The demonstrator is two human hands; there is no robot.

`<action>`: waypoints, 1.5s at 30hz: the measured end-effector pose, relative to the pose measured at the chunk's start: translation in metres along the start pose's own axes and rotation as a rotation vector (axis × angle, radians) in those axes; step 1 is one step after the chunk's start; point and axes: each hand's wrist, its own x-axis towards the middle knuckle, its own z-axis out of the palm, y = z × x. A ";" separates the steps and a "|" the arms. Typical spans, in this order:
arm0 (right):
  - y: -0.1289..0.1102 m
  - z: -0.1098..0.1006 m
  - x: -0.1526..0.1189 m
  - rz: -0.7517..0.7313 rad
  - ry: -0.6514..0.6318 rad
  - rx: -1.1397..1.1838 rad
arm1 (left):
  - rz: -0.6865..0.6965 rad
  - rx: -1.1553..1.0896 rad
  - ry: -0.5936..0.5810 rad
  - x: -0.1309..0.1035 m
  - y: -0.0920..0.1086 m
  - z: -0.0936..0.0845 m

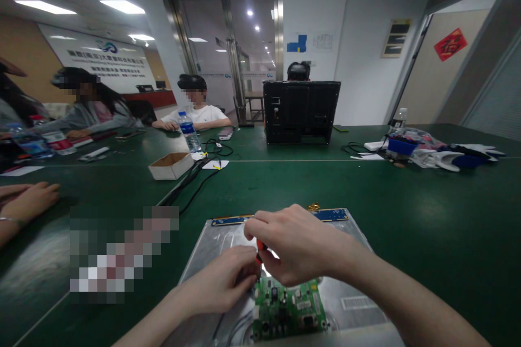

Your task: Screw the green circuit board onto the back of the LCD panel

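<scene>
A silver metal panel (pixel 354 303) lies on the green table, with a green circuit board (pixel 288 306) on its near part and a blue strip board (pixel 331 215) along its far edge. My right hand (pixel 295 244) is closed round the red and black handle of a screwdriver (pixel 259 249), held upright over the board's far left corner. Beside it, my left hand (pixel 228 276) has its fingers pressed together at the tool's lower part, near the board's edge; what they pinch is hidden. The screwdriver's tip is also hidden.
An open cardboard box (pixel 171 167), black cables and a water bottle (pixel 189 133) stand ahead on the left. A black monitor housing (pixel 301 114) is at the far side. Bags and a blue container (pixel 401 146) lie far right. Another person's hand (pixel 32 200) rests at the left.
</scene>
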 end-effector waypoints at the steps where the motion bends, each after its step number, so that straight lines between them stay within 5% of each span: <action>1: 0.000 0.000 0.000 -0.003 -0.002 0.002 | 0.011 0.005 0.012 0.000 0.000 0.000; 45: -0.001 0.001 0.005 0.042 -0.003 -0.017 | 0.028 0.052 0.059 -0.001 0.003 -0.001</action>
